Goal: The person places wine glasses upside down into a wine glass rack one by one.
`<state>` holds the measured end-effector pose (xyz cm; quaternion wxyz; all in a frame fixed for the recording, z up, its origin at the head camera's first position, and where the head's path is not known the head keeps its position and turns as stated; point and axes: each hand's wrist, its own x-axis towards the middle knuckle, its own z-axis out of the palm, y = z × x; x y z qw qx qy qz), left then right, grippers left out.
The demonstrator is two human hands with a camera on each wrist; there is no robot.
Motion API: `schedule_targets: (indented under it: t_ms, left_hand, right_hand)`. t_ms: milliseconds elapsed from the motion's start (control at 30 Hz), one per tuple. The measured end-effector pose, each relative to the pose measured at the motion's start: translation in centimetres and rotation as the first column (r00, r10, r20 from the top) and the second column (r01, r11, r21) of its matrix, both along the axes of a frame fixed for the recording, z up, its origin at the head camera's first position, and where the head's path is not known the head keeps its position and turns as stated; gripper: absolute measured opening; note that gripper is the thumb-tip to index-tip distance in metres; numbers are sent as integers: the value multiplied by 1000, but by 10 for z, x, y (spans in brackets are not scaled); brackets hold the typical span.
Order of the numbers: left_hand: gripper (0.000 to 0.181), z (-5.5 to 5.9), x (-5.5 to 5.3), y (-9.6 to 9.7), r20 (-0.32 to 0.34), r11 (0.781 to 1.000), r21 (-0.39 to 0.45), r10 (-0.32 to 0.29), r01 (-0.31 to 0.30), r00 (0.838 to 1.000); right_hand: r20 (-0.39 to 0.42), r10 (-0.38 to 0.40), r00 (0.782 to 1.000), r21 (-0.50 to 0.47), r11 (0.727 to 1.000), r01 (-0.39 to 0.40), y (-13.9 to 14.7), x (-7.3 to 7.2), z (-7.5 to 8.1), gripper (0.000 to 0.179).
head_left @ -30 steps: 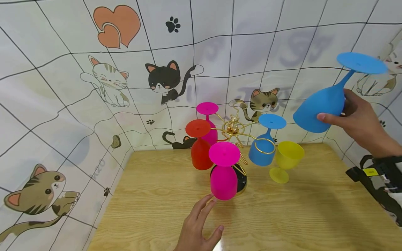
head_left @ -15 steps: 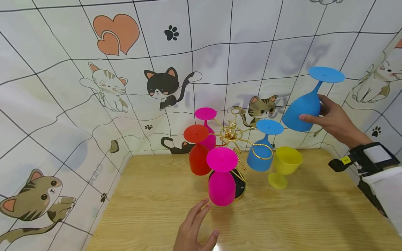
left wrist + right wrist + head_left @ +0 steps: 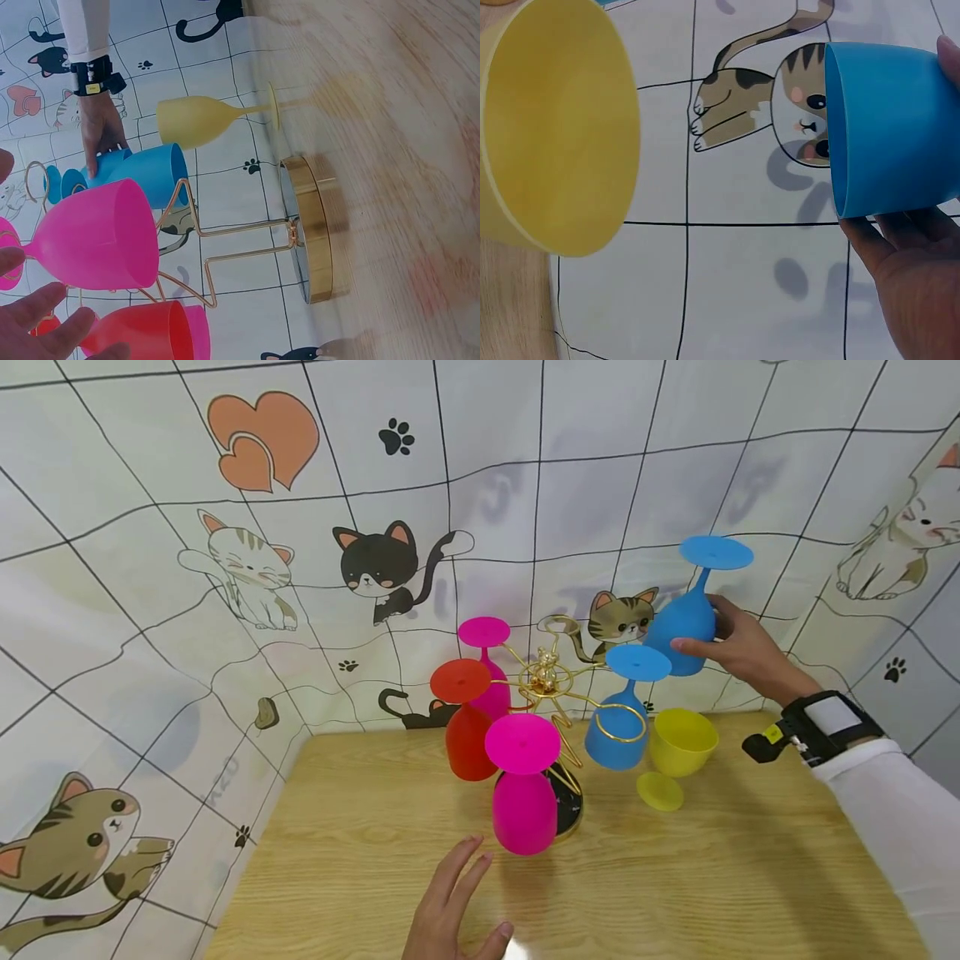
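My right hand (image 3: 750,652) grips the bowl of a blue plastic goblet (image 3: 678,627), upside down and slightly tilted, behind and right of the gold wire rack (image 3: 546,681). In the right wrist view the goblet's open rim (image 3: 840,135) faces left. Another blue goblet (image 3: 618,727) hangs inverted on the rack's right side. A pink goblet (image 3: 525,814) hangs at the front, a red goblet (image 3: 472,743) at the left, and a second pink one (image 3: 491,689) behind it. My left hand (image 3: 450,910) has its fingers spread just below and left of the front pink goblet; I cannot tell whether it touches anything.
A yellow goblet (image 3: 682,743) stands upright on the wooden table (image 3: 352,843), right of the rack, close to the hanging blue one. The rack's round base (image 3: 315,229) is black with a gold rim. A cat-printed sheet (image 3: 495,510) covers the back and sides.
My right hand has brought the blue goblet left and toward the rack, and the goblet is tilted less. The left hand has stayed nearly in place while the head view shifted slightly.
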<state>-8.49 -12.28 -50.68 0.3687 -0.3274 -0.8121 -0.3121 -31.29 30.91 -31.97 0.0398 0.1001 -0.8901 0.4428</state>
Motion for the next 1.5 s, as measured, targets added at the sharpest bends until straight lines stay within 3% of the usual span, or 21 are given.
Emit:
schedule_targets:
  t_ms: [167,467,700,967,1300,1500]
  left_hand:
    - [68,0,1,-1,-14,1000,-6,7,-7,1000]
    - [71,5,7,-2,66,996,-47,79,-76,995]
    - [72,3,8,-2,68,997,-41,66,-63,996]
    - [73,1,6,-5,55,999,-23,43,-42,998]
    - [74,1,9,-7,81,996,-43,80,-77,993]
    - [74,-1,9,-8,69,997,-28,76,-74,995]
  right_hand:
    - [10,29,1000,5,1000,-29,-11,-6,-6,99]
    - [27,91,995,-34,995,-90,-25,-20,-19,94]
    - [39,113,993,-5,994,-113,-37,-29,-34,95]
    - [-46,243,969,-11,970,-244,-53,-27,-42,81]
    - [-5,257,966,-42,966,-257,-67,-20,-42,85]
    - [84,244,966,-26,970,-243,-82,-6,-30,92]
